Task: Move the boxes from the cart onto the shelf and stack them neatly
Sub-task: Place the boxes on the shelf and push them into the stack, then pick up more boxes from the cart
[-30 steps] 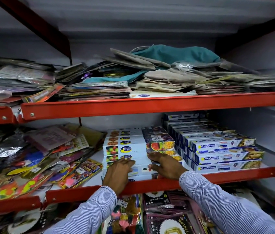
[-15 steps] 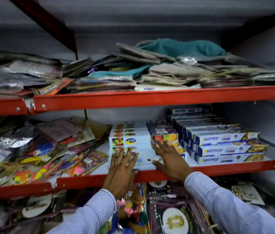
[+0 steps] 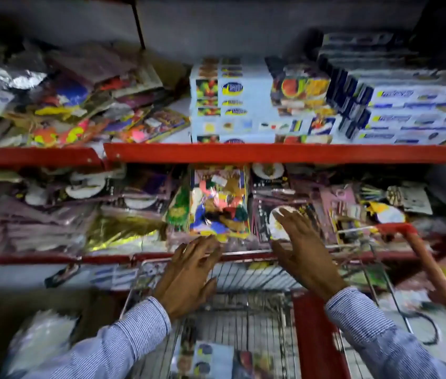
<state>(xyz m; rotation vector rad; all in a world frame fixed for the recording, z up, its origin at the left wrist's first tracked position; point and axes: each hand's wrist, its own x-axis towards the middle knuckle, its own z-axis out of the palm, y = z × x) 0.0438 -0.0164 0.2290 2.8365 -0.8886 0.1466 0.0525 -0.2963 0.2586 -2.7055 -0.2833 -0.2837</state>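
Note:
A stack of white boxes (image 3: 246, 105) with fruit pictures sits on the red-edged shelf (image 3: 271, 153), next to a stack of blue and white boxes (image 3: 413, 110) on the right. Below me stands a wire cart (image 3: 243, 313) with a red rim; at least one white box (image 3: 210, 362) lies in its bottom. My left hand (image 3: 189, 274) and my right hand (image 3: 303, 250) hover empty over the cart's far end, fingers spread, both apart from the boxes.
Colourful packets (image 3: 74, 105) are piled on the shelf's left half. A lower shelf (image 3: 52, 259) is full of party packs, right behind my hands. The cart's red handle bar (image 3: 435, 274) runs down the right. A clear bag (image 3: 41, 340) lies at lower left.
Both hands have let go of the white boxes on the shelf and dropped down over the cart. My view has tilted down from the shelves to the cart.

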